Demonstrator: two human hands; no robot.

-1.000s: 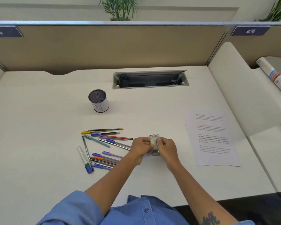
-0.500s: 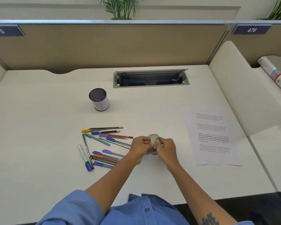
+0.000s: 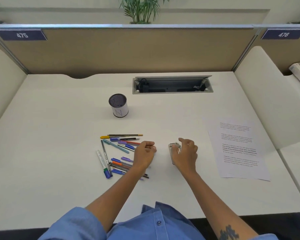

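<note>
Across the frame, white worktop. Right of centre, printed white paper sheet. Left of centre, scattered coloured pens. At centre, right hand, fingers curled over small grey metal stapler lying on the worktop. Beside the pens, left hand, fingers clenched; whether pinching anything, impossible to tell.

Pens lie left of the stapler, paper right, cup behind the pens.
</note>
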